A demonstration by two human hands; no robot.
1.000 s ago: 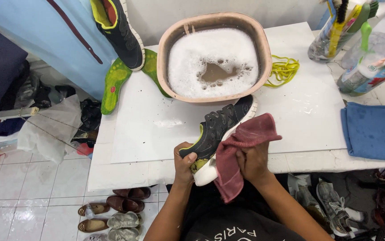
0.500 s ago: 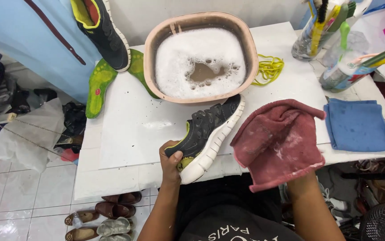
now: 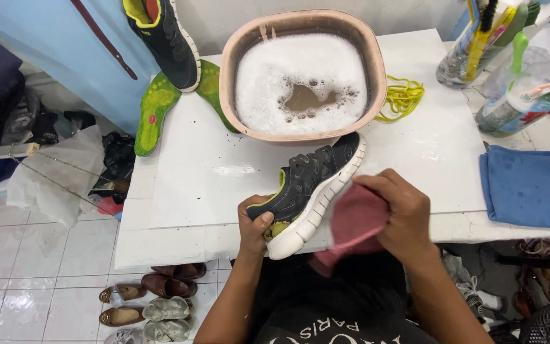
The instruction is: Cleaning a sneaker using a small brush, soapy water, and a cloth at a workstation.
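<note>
My left hand point(image 3: 254, 224) grips the heel of a black sneaker point(image 3: 307, 185) with a white sole and yellow-green lining, held tilted over the near edge of the white table point(image 3: 198, 172). My right hand point(image 3: 399, 213) clutches a dark pink cloth point(image 3: 351, 223) and presses it against the sneaker's white sole. Just behind the shoe's toe sits a pink basin point(image 3: 303, 73) full of foamy water.
A second black sneaker point(image 3: 166, 38) and two green insoles point(image 3: 157, 108) lie at the table's back left. Yellow laces point(image 3: 402, 99) rest right of the basin. A folded blue cloth point(image 3: 526, 188) and bottles with brushes point(image 3: 498, 57) stand on the right. Several shoes point(image 3: 147, 302) sit on the floor.
The pink cloth was spread open off to the right half a second ago; my right hand has bunched it and brought it back against the sneaker's sole.
</note>
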